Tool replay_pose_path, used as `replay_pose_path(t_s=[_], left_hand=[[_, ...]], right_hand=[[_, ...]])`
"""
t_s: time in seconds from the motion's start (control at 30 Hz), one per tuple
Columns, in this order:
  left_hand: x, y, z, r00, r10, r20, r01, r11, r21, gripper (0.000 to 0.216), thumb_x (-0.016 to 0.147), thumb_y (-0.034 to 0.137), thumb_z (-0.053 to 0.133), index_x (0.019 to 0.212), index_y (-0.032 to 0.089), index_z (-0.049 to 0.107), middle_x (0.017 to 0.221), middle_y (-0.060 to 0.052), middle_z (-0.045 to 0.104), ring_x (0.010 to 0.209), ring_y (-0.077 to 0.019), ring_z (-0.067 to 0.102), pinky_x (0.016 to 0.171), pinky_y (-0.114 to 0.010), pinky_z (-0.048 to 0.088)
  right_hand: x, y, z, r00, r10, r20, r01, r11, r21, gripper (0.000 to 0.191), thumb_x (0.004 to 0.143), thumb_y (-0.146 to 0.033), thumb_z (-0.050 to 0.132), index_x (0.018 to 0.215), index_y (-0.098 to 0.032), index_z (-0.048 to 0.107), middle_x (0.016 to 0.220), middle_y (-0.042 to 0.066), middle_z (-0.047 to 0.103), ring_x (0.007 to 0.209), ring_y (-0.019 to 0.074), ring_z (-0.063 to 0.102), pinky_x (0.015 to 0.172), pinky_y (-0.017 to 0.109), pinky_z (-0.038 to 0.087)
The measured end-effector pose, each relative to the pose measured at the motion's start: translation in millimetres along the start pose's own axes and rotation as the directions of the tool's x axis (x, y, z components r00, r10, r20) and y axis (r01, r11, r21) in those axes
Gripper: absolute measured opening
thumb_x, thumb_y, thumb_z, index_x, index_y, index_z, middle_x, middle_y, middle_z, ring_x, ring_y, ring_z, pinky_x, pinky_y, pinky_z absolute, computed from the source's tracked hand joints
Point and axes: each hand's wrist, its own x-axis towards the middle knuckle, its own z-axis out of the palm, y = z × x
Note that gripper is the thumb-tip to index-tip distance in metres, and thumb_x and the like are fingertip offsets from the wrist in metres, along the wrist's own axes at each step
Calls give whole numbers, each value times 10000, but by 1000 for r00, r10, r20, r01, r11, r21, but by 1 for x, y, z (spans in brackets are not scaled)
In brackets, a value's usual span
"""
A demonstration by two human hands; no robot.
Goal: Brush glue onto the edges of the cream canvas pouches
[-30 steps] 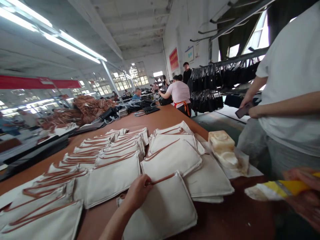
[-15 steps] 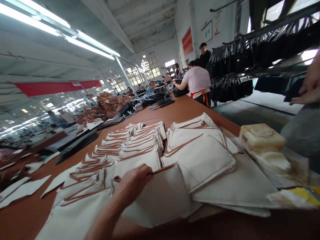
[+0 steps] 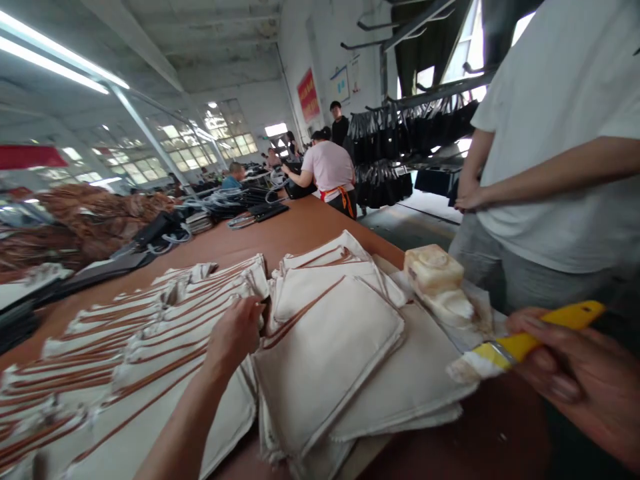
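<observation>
My left hand (image 3: 234, 337) rests on the overlapping row of cream canvas pouches (image 3: 165, 333) with brown trim, fingers curled at the edge of one pouch. To its right lies a stack of canvas pouches (image 3: 325, 353). My right hand (image 3: 575, 373) is closed around the yellow handle of a glue brush (image 3: 520, 345), whose whitish bristles hover over the pouch at the stack's right edge.
A tub of pale glue (image 3: 437, 280) sits on paper near the brown table's (image 3: 310, 227) right edge. A person in a white shirt (image 3: 560, 153) stands close at the right. Black bags and brown straps (image 3: 95, 213) lie farther back; other workers stand beyond.
My left hand moved from the nearest pouch's top edge leftward onto the row of pouches. My right hand with the brush came back into view at the right.
</observation>
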Motion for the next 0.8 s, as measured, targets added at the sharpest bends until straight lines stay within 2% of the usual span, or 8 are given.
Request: replay_pose_path(t_s=[0.13,0.23,0.3,0.4,0.5,0.57,0.7,0.8], left_hand=[[45,107,43,983,148,106,-133,981,-140,347,928,441,420,896,241,701,926,-55,704,845,-187,631,733,-266,404],[63,151,58,983,120,139,-96,981,-167,320,892,425,502,859,189,716,835,-70,712,769,-189,629,663,-277,398],[66,161,57,987,88,136,-64,983,-170,294,857,419,559,839,175,722,814,-77,708,745,-198,623,643,-287,395],[58,167,44,996,62,68,-48,981,-190,246,843,387,576,869,199,733,934,-87,703,813,-210,624,664,-288,396],[35,176,22,997,77,-23,-80,967,-241,242,882,351,519,961,219,705,1067,-67,674,899,-192,617,732,-270,417],[14,188,6,992,120,-41,-127,948,-293,259,905,353,479,1005,225,680,1029,-44,686,903,-178,621,757,-252,434],[-34,214,-25,968,245,48,-205,889,-409,294,901,417,483,1012,234,685,882,2,716,805,-170,642,694,-235,463],[-67,231,-41,938,318,140,-200,823,-531,291,886,440,516,987,244,706,872,0,704,792,-175,634,689,-239,460]], right_hand=[[-1,3,2,984,163,-75,-161,986,36,279,693,-388,823,705,-211,608,536,-4,381,396,32,288,342,182,223],[-7,1,-6,984,151,-94,-148,988,42,344,680,-427,837,763,-189,603,525,-35,376,398,41,289,343,155,230],[-9,-5,-16,987,140,-85,-135,989,58,374,680,-433,840,764,-168,590,506,-53,361,396,37,275,347,140,236],[-6,-14,-33,990,133,-47,-127,986,110,363,708,-414,830,755,-161,574,511,-55,383,398,31,274,359,130,251],[-1,-20,-46,995,96,-4,-94,983,158,318,755,-380,802,766,-166,568,522,-52,404,400,31,285,365,124,238],[2,-27,-48,998,58,25,-62,980,187,285,788,-366,776,782,-172,567,521,-55,407,397,32,281,368,126,227],[5,-50,-33,989,-72,125,44,976,213,273,803,-361,757,801,-180,552,519,-62,409,400,39,274,373,143,194],[10,-67,-12,953,-220,208,191,970,152,259,811,-366,739,838,-181,561,523,-62,405,427,61,297,386,165,199]])
